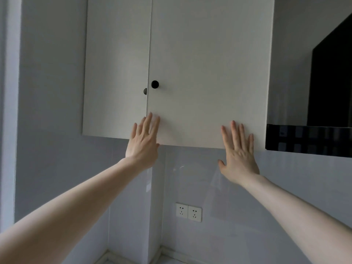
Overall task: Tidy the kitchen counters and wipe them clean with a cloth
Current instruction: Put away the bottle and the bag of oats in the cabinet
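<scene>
Two bare forearms reach up from the bottom corners of the view; each ends in one of the hands laid flat on the right door (207,77) of a white wall cabinet. The left hand (143,143) has its fingers straight and slightly spread on the door's lower left corner, next to the seam with the left door (116,73); the right hand (240,157) lies the same way at the lower right corner, thumb out to the side; neither grips anything, both are released and pressing or resting on the panel. The step looks like pushing the door fully closed; to do it well, press evenly with both palms so the panel seats square, keep fingertips off the seam and the bottom edge so nothing gets pinched, and let go only when it sits flush with its neighbour. No cloth shows here, and the desk itself is almost out of view; only a pale strip (167,261) at the bottom edge, where the walls meet in a corner, may be its back edge; I cannot tell. Each door has a black knob (154,84) near the seam, the left one half hidden. The walls are pale grey and glossy below the cabinet; a double socket (188,212) sits low on the right wall; a black hood (327,103) hangs to the right of the cabinet.
</scene>
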`<state>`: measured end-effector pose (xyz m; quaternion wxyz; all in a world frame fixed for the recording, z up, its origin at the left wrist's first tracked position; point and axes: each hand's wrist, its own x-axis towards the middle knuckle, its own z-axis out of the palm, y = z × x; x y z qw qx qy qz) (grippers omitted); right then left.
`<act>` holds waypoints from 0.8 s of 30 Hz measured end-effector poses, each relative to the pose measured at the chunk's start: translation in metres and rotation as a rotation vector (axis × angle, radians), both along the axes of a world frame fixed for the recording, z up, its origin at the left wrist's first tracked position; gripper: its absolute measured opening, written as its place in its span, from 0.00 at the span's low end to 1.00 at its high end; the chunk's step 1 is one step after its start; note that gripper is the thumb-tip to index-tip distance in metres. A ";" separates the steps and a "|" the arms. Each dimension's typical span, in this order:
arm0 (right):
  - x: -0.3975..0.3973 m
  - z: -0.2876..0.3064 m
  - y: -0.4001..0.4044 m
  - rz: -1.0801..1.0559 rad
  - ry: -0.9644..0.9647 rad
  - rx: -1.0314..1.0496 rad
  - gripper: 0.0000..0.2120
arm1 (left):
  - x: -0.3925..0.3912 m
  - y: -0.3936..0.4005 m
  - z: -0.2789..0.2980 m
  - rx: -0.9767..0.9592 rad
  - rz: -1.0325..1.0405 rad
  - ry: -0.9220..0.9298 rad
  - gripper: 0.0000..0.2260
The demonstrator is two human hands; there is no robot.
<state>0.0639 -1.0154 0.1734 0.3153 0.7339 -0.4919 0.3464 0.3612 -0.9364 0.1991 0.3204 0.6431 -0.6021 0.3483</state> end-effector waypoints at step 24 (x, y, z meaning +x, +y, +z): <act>0.007 -0.007 -0.033 -0.069 0.013 -0.027 0.56 | -0.046 -0.072 -0.017 0.284 -0.001 0.014 0.46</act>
